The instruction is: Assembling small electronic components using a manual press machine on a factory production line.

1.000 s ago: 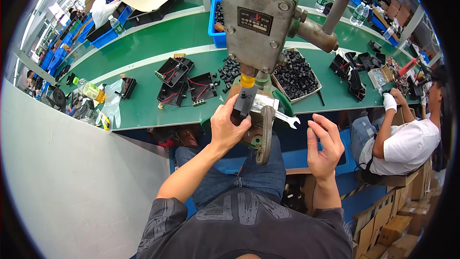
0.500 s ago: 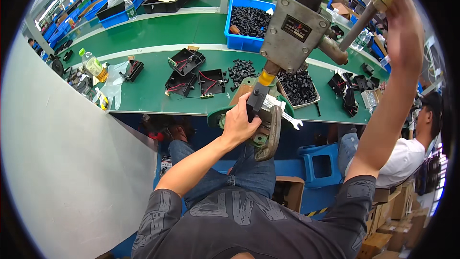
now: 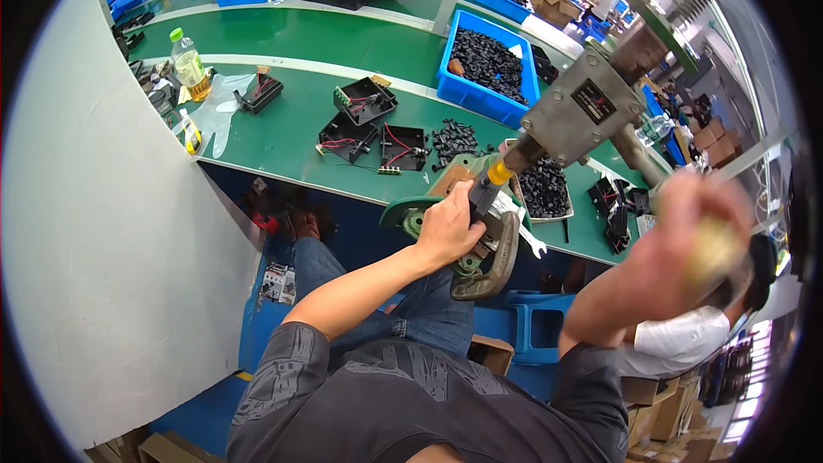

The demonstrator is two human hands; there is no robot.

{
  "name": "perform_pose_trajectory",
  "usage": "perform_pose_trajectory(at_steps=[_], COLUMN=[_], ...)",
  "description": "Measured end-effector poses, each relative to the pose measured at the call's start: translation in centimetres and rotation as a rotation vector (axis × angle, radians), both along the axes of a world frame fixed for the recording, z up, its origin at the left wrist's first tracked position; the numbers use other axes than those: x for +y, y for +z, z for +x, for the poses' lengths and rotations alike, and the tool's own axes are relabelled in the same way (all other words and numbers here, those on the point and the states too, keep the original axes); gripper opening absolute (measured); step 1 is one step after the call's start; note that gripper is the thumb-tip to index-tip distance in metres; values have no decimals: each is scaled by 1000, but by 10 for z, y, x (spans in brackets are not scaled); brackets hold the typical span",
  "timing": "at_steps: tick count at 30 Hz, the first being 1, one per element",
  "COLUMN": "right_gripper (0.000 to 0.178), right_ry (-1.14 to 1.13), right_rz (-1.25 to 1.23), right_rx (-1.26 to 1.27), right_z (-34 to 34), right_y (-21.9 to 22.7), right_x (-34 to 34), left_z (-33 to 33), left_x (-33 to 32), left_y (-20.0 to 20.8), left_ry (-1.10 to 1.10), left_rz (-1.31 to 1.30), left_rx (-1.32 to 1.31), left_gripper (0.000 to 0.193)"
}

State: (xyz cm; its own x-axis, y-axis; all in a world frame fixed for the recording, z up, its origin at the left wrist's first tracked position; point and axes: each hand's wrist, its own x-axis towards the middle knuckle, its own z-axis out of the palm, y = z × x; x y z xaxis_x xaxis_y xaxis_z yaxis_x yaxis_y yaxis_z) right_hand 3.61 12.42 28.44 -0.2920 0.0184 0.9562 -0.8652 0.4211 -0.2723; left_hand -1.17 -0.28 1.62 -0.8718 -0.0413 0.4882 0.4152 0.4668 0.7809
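A grey metal hand press (image 3: 576, 111) stands at the table's front edge, its ram tipped by a yellow collar (image 3: 499, 173). Under the collar, my left hand (image 3: 447, 230) is closed on a small black plastic part (image 3: 483, 195), which meets the ram's lower end. My right hand (image 3: 656, 249) is smeared by motion but wraps round the pale yellow knob (image 3: 718, 247) of the press lever. Beside the part, a wrench (image 3: 533, 243) lies on the green press base (image 3: 403, 213). A worn metal clamp (image 3: 490, 273) sticks out in front of that base.
Open black boxes with red wires (image 3: 403, 147) and a pile of small black parts (image 3: 454, 139) lie left of the press. Behind stands a blue bin (image 3: 446, 86) of black pieces. A bottle (image 3: 190, 69) is farther left. Another person (image 3: 686, 339) sits close on my right.
My right hand has swung the press lever down from high up at the right. The left hand still holds the black part under the ram. My view has tilted and shifted.
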Motion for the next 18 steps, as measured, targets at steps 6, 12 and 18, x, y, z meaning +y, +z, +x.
perform_pose_trajectory(at_steps=[6, 12, 18], right_gripper=[25, 32, 31], right_ry=[-186, -185, -312], right_rz=[511, 511, 438], right_rx=[163, 279, 231], right_z=[33, 21, 6], right_y=[-105, -131, -53], right_x=[-1, -2, -4], left_z=[0, 4, 2], left_x=[-2, -8, -21], left_y=[-6, 0, -2], left_ry=[6, -79, -40], left_rz=[-26, -20, -44], left_rx=[39, -70, -51], left_gripper=[68, 66, 68])
